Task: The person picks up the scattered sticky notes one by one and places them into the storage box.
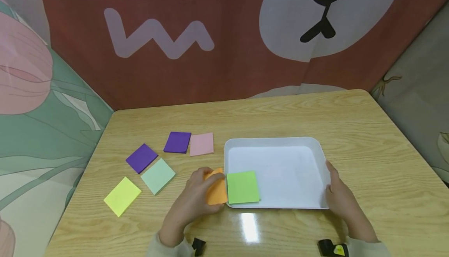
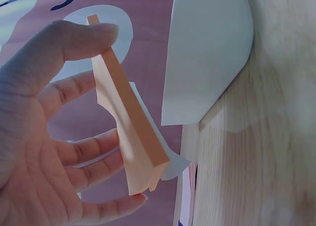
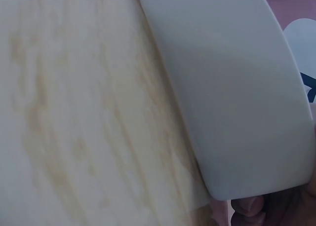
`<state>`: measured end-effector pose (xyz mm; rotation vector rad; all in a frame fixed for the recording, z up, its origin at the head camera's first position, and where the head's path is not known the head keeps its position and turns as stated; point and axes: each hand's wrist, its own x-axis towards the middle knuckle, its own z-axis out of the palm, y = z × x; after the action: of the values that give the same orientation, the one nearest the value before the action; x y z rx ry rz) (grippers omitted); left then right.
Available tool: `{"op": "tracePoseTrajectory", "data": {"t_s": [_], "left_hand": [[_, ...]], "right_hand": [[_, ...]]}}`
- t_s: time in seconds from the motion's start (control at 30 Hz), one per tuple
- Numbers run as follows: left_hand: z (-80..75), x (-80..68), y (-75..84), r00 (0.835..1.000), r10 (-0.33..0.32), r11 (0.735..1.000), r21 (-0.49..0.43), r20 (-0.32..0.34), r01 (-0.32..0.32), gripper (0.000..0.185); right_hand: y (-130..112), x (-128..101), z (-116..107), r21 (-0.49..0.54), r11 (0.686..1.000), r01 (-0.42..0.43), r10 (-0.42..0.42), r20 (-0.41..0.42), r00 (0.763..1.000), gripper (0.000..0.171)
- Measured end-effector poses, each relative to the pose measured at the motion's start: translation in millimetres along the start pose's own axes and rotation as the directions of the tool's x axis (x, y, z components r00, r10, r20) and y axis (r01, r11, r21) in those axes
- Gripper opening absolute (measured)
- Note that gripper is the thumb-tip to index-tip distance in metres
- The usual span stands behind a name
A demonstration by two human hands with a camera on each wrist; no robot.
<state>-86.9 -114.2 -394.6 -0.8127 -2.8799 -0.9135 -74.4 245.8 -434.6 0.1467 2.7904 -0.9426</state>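
I take the white tray (image 1: 291,171) as my landmark, lying on the wooden table (image 1: 368,132). Just outside its left wall, on the feed from the head, I have the left hand (image 1: 195,195) holding an orange pad (image 1: 217,192) of square paper notes. The grip is narrow: through the left wrist camera I see the thumb pressing one edge of the pad while the fingers touch it from the other side, and the pad stands tilted beside the tray's wall. I can't tell from here whether it touches the rim. Inside the tray, at its left end and toward the near corner, lies a green pad (image 1: 243,187). At the tray's right wall I have the right hand (image 1: 341,195), its fingers touching the outside; I cannot tell how far they curl around the edge. The other pads lie to the left of the tray: a pink pad (image 1: 202,144) nearest its far left corner, a purple pad (image 1: 177,142) right next to that one, then, farther from the tray, a second purple pad (image 1: 142,158), a mint pad (image 1: 158,176) and a yellow pad (image 1: 122,196). Beyond the tray, past the table's far edge, hangs a reddish-brown backdrop (image 1: 228,73).
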Motion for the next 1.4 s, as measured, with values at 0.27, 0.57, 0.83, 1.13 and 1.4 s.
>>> {"op": "tracePoseTrajectory", "data": {"t_s": [0.27,0.57,0.83,1.13,1.4], "left_hand": [[2.5,3.1,1.9,1.0,0.018,1.0,-0.005,0.009,-0.018,0.061],[4.8,9.8,7.9,0.998,0.042,0.999,-0.015,0.045,-0.041,0.061],[8.7,17.5,16.4,0.994,0.078,0.997,-0.004,0.079,-0.078,0.062],[16.9,24.3,23.3,0.986,0.129,0.992,-0.015,0.103,-0.128,0.059],[20.6,25.8,24.7,0.987,0.125,0.992,-0.004,0.102,-0.125,0.06]], "right_hand": [[1,1,0,-0.005,1.0,0.013,-0.013,-0.004,1.0,0.056],[1,2,0,-0.027,0.999,0.024,-0.024,0.001,1.0,0.058],[0,0,0,-0.01,1.0,0.029,-0.029,-0.008,1.0,0.057],[0,-1,1,0.012,1.0,0.027,-0.027,-0.021,0.999,0.058],[2,0,2,0.02,0.999,0.026,-0.026,-0.015,1.0,0.058]]}}
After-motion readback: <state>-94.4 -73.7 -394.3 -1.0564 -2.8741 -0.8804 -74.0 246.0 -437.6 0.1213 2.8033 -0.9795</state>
